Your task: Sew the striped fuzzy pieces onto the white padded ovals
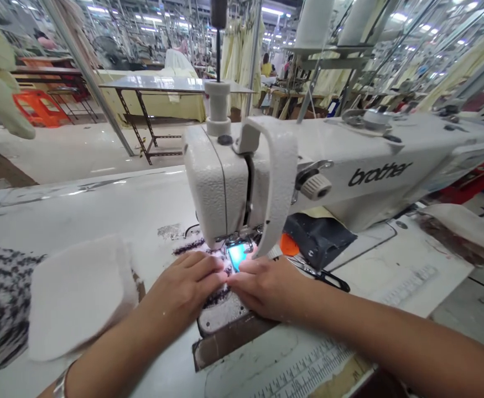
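Note:
My left hand (194, 281) and my right hand (269, 286) meet just in front of the needle area of a white sewing machine (208, 177). The fingers of both are drawn together on a fuzzy white-and-dark fabric piece (217, 297), pressed down on the machine bed. Most of that fabric is hidden under my fingers. A bright bluish light falls at the presser foot, close to my right fingertips. Left of my left forearm lies a stack of white padded pieces (78, 298). Beside it is black-and-white fuzzy fabric (1, 301).
Right of the needle lie a dark cloth item (318, 239), an orange object (289, 244) and a black-handled tool (333, 281), probably scissors. A ruler scale (303, 362) marks the table's front. Behind stand a metal-legged table (150, 84) and an orange stool (40, 108).

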Tool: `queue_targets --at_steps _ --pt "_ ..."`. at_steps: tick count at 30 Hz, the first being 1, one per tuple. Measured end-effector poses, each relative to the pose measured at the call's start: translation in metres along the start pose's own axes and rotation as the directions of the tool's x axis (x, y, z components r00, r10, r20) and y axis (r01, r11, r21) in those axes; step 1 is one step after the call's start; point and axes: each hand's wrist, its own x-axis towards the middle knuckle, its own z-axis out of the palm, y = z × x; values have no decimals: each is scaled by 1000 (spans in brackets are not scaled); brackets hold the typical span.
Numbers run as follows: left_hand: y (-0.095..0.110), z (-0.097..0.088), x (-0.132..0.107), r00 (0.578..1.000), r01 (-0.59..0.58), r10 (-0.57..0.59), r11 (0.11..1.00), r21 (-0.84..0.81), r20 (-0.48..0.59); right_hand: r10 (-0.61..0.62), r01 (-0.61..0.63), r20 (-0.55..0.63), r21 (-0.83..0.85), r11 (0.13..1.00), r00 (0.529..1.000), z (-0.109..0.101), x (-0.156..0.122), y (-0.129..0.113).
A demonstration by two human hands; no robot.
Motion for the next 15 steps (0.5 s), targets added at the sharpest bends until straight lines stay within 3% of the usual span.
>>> queue_targets --at_steps 10,15 --pt "9 5 9 981 195 -195 975 104 -16 -6 4 -171 -14 1000 985 4 -6 4" --pt "14 11 13 947 320 -308 935 156 -94 -27 27 -225 -7 1000 974 4 -7 8"
